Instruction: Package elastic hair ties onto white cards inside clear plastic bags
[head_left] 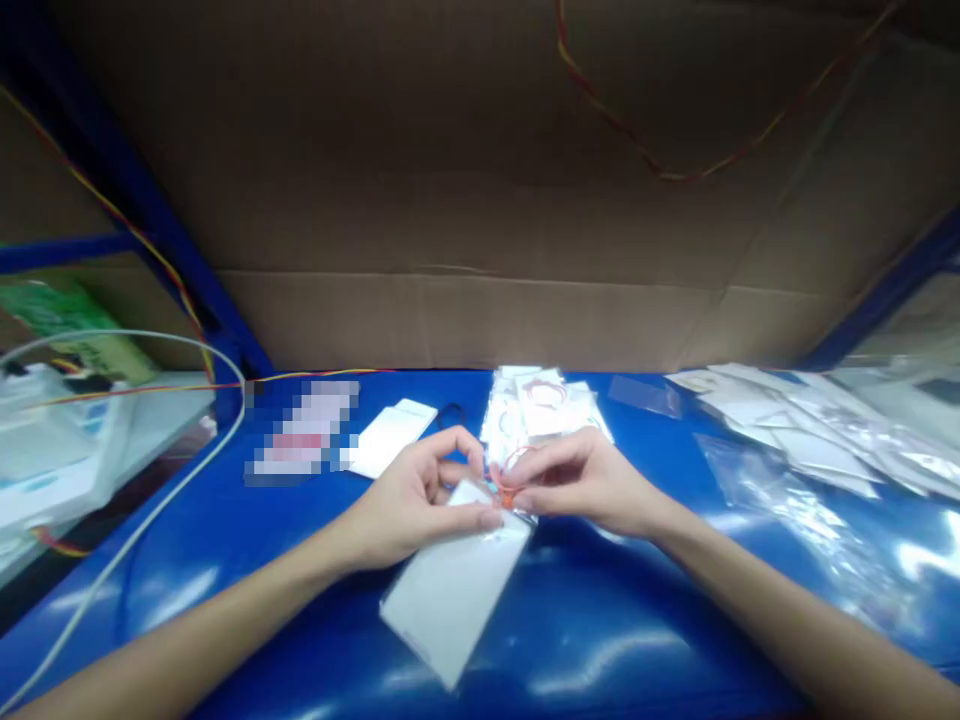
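Note:
My left hand (420,495) pinches the top edge of a white flat bag (450,590) that slopes down toward me over the blue table (615,640). My right hand (581,478) meets it at the bag's mouth, fingers closed on a small orange coiled wire piece (510,490). Both hands touch at the bag's opening. Just behind them lies a pile of clear bags with red wire loops (541,405).
A brown cardboard wall (480,200) closes the back. White packets (390,435) lie at the left of the pile; several clear plastic bags (795,430) spread at the right. A grey cable (150,500) curves along the left edge, with a tray of parts (52,460) beyond.

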